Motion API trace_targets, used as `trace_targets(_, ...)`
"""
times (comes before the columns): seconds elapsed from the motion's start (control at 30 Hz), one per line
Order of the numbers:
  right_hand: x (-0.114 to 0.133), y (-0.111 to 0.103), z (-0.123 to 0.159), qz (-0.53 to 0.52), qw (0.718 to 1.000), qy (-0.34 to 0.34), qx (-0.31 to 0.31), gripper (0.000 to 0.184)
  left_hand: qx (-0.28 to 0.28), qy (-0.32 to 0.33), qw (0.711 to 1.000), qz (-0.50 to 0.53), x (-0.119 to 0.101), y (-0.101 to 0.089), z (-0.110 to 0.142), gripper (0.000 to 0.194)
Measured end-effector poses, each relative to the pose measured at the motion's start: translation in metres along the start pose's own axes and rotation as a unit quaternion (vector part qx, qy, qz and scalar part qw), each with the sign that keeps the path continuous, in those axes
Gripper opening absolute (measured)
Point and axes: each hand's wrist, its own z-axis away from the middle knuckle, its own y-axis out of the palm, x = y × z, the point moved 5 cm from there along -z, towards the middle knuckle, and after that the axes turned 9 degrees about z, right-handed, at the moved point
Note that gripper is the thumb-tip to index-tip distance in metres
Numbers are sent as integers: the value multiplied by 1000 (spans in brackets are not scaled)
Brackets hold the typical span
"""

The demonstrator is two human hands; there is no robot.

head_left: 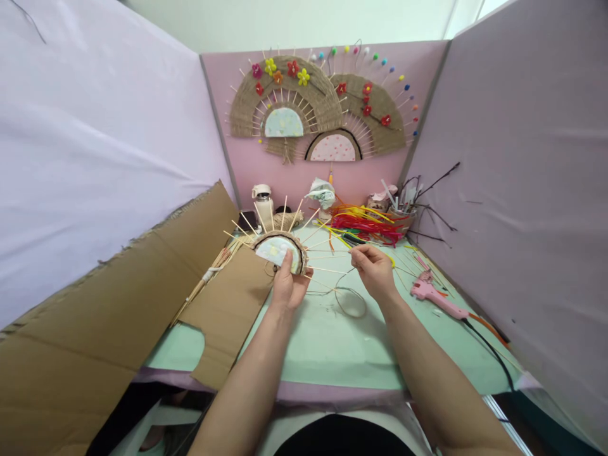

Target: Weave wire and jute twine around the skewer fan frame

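Observation:
My left hand (288,282) grips a half-round fan base (275,249) by its lower right part, thumb on the pale patterned face and fingers behind. Brown cord and a dark line edge its curve, and thin wooden sticks (285,213) fan out from it. Off to the right, my right hand (373,269) is closed in a pinch beside the tips of the right-hand sticks. Thin twine (352,316) runs from near its fingers and lies in a loose loop on the table; the exact pinch point is too small to make out.
Cardboard pieces (223,310) and a bundle of sticks (204,278) lie at left. A pink glue gun (439,297) with a black cable rests at right. Red and yellow pipe cleaners (365,225), a jar (262,196) and a pot with twigs (403,218) stand behind. Finished fans (285,82) hang on the back panel.

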Motion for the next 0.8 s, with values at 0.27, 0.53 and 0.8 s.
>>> trace_targets(0.27, -4, 4, 0, 9, 998, -1, 59, 15, 4, 20, 1000, 4, -3, -2, -2, 17)
trace_targets(0.53, -13, 34, 18, 136, 955, 120, 235, 26, -9, -11, 998, 66, 0, -7, -8, 27)
trace_targets(0.8, -10, 54, 37, 148, 919, 119, 347, 31, -46, 18, 998, 35, 8, -7, -4, 29)
